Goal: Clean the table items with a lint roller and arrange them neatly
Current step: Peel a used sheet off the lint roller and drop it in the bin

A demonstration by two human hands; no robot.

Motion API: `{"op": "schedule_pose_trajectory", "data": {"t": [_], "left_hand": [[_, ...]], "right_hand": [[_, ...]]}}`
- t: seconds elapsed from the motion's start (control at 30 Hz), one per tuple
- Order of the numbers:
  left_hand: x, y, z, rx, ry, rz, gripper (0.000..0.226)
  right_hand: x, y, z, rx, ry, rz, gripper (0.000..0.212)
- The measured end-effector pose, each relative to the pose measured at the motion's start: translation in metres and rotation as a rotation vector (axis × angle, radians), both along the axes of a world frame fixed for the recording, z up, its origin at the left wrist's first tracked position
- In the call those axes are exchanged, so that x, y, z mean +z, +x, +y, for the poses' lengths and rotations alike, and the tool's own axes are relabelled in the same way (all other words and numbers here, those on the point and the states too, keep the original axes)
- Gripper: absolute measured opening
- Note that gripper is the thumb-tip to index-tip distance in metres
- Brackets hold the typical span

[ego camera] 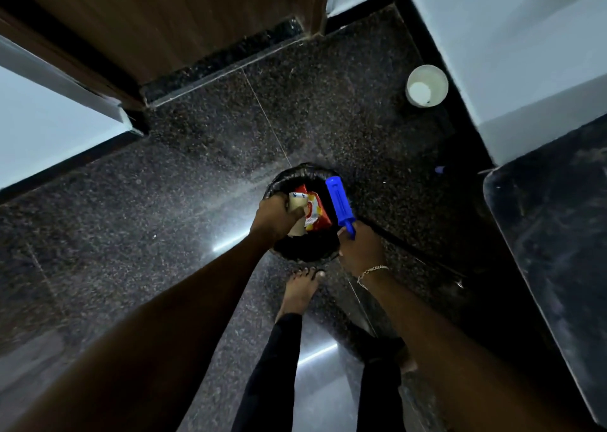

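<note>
I stand over a small bin lined with a black bag (305, 251) on the dark granite floor. My left hand (274, 216) is closed around a pale paper roll or sheet (297, 203) held just over the bin's opening. My right hand (359, 247) grips the blue lint roller handle (340, 203), which points up and away over the bin's right rim. The roller's sticky head is not visible. A red and yellow snack wrapper (315, 213) lies inside the bin.
A white paper cup (427, 85) sits on the floor by the wall at the upper right. A dark table corner (551, 234) juts in at the right. A wooden door (147, 21) is ahead. My bare feet (300, 288) stand just below the bin.
</note>
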State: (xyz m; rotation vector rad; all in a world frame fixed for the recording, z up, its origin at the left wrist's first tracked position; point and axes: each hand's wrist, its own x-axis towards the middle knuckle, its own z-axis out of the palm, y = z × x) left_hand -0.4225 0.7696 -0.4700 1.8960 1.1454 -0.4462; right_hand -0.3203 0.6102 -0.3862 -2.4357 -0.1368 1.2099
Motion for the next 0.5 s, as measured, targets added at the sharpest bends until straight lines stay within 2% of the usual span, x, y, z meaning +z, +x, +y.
{"op": "schedule_pose_trajectory", "data": {"t": [0.1,0.2,0.3,0.43,0.5], "left_hand": [[0.002,0.001,0.001,-0.049,0.000,0.024,0.049],[0.022,-0.004,0.000,-0.083,0.013,0.031,0.051],[0.050,-0.017,-0.008,-0.141,0.100,-0.011,0.051],[0.087,-0.041,-0.011,-0.294,0.197,-0.006,0.071],[0.107,-0.052,-0.009,-0.311,0.239,-0.023,0.074]], "right_hand": [[-0.007,0.004,-0.004,0.031,-0.016,-0.009,0.027],[-0.001,0.005,-0.008,0.054,-0.021,-0.023,0.029],[0.015,0.004,-0.010,0.053,-0.020,-0.041,0.029],[0.043,-0.005,-0.014,0.085,0.001,-0.066,0.028],[0.059,-0.013,-0.017,0.094,0.010,-0.063,0.029]]}}
